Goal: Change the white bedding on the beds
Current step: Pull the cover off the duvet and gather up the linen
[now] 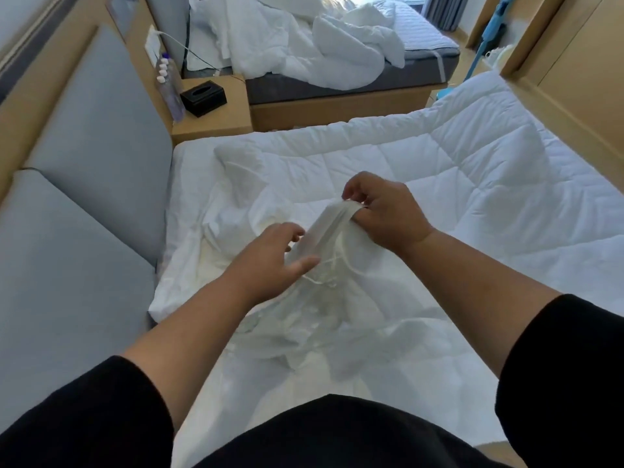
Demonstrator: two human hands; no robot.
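- Head view: the person stands at the side of the near bed point(189, 153), both forearms reaching out over it, black sleeves pushed up past the elbows.
- The right hand point(385, 214) is raised above the bed's middle, wrist bent, back of the hand to the camera; its fingers and thumb curl around a bunched fold of the white cover point(324, 224) and pinch it at the top.
- The left hand point(270, 255) sits lower and nearer the headboard side, palm turned toward the right hand. Its fingers are loosely spread and only slightly bent, the thumb lying against the lower part of the held fold; it touches the cloth but does not plainly grip it.
- From the held fold the white cover hangs down and spreads in crumpled folds over the near edge of the bed, with thin ties point(324, 278) dangling just under the left hand.
- A quilted white duvet point(472, 170) lies flat across the far half of the bed toward its foot.
- The grey padded headboard point(101, 157) runs along the left.
- Beyond the bed's far edge stands a wooden nightstand point(216, 119) carrying a black tissue box point(202, 96) and water bottles point(169, 86).
- The second bed point(422, 69) beyond holds a heap of rumpled white bedding point(304, 42).
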